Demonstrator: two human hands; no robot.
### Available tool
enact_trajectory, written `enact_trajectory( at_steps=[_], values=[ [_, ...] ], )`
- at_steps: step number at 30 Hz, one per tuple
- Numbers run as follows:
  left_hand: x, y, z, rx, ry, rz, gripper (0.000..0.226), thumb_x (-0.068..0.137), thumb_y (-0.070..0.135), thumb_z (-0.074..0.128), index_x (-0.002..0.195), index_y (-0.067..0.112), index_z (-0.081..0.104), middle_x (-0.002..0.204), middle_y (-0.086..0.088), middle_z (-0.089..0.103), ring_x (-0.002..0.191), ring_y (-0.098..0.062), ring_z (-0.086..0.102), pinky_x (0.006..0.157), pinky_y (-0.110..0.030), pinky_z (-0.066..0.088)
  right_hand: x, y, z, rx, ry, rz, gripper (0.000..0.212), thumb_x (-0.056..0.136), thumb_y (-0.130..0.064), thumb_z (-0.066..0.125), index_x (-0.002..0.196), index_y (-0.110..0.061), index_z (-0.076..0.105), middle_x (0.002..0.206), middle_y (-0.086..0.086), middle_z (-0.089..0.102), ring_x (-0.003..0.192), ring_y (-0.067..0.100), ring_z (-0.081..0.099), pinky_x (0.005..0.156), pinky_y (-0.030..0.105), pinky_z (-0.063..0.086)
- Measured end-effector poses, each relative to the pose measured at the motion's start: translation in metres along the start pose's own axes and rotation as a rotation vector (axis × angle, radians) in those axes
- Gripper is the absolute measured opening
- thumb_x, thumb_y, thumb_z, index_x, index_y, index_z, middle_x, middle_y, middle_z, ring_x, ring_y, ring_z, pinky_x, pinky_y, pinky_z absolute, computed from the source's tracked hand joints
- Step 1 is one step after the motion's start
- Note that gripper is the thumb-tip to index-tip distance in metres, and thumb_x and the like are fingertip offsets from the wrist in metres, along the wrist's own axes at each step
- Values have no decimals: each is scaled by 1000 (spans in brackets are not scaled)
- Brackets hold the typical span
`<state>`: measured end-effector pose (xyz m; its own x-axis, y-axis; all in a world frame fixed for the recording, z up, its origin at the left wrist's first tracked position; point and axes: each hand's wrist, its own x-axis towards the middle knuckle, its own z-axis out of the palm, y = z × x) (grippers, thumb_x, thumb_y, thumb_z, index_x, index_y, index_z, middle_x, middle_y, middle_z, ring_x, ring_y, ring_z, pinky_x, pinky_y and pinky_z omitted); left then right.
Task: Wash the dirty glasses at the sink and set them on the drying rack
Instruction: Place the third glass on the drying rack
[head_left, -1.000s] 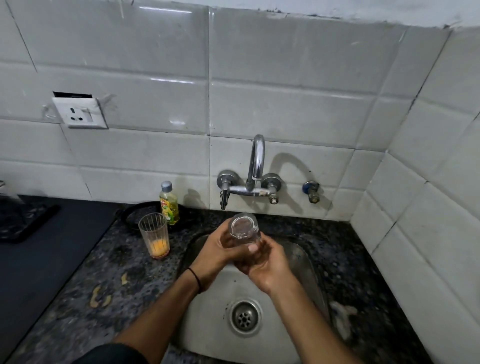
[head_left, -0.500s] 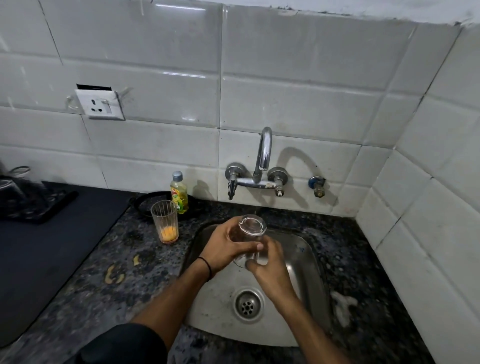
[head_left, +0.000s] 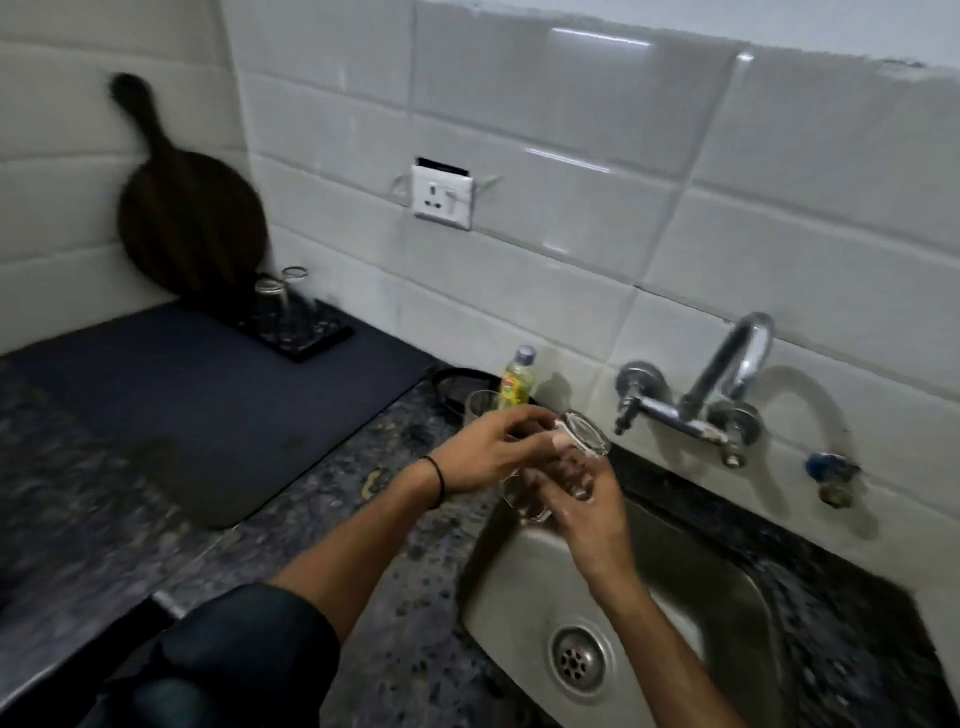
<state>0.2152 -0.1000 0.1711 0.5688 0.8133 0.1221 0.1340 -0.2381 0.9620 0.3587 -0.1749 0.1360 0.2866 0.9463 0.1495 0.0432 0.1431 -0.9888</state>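
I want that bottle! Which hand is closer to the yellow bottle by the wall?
Left. The left hand, holding the glass, is just in front of the yellow bottle; the right hand is farther, over the sink.

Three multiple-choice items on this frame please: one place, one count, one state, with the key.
1. The drying rack stands: A) left of the sink, by the dark board B) on the wall C) right of the tap.
2. Glasses on the rack: A) none B) two C) five.
3. The held glass is: A) on the counter B) by the drain C) gripped in both hands.
Key: A, it sits beside the board; B, two upturned ones show; C, left hand and right hand wrap it.
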Motion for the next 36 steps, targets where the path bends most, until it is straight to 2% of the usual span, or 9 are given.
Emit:
enact_trajectory(
  at_steps=[3,6,8,14,19,25,30,33,36],
  values=[
    [-18,-10,-59,8,176,-47,33,98,32,60,121,10,66,106,-1,73,86,2,68,72,-13,49,27,-1,43,37,-115,25,40,82,0,78,118,-3,63,100,10,77,89,18,73,73,21,57],
    [-39,-37,-123,-13,374,-125,26,99,31,57,113,14,70,95,0,74,77,-2,68,64,-12,48,58,2,97,37,-219,38,17,82,-1,78,91,-4,65,73,-2,72,66,10,67,64,21,54],
    [-50,-58,-163,5,492,-181,20,99,33,57,107,21,70,92,1,75,80,-8,69,63,-12,48,79,7,135,34,-262,49,25,81,-7,82,76,-14,58,62,-5,63,55,10,59,58,24,50],
    [-61,-124,-285,145,708,-353,17,100,22,55,105,18,71,95,0,74,82,-14,70,66,-16,47,149,29,261,68,-329,129,31,80,-13,84,83,-13,53,78,20,55,65,24,55,57,25,48],
    [-29,-179,-369,248,746,-421,17,100,20,55,106,17,71,97,0,73,88,-13,67,71,-19,48,217,59,347,97,-269,200,36,80,-11,83,100,-9,53,79,7,58,70,17,57,60,21,51],
    [31,-246,-430,508,710,-525,26,97,26,55,118,15,65,123,-7,62,113,-28,58,95,-43,48,302,93,404,-6,-96,149,39,78,-16,85,98,-17,51,89,2,61,82,14,60,79,31,51],
    [69,-282,-446,763,644,-621,54,97,37,53,144,13,42,156,-9,32,147,-32,23,115,-53,22,358,112,428,-196,-41,56,44,78,-18,86,108,-8,56,87,-5,62,74,5,59,70,17,49],
    [78,-301,-446,768,616,-690,64,99,42,47,153,14,27,165,-8,13,152,-34,6,119,-58,11,378,123,440,-271,-76,20,46,78,-16,86,113,-8,57,91,-5,66,69,-7,60,62,4,43],
    [77,-319,-438,851,578,-729,68,101,48,34,157,12,18,167,-9,5,153,-33,0,120,-58,4,391,134,450,-294,-137,14,48,78,-13,86,115,-15,56,97,-5,69,72,-13,62,66,4,46]
  ],
)
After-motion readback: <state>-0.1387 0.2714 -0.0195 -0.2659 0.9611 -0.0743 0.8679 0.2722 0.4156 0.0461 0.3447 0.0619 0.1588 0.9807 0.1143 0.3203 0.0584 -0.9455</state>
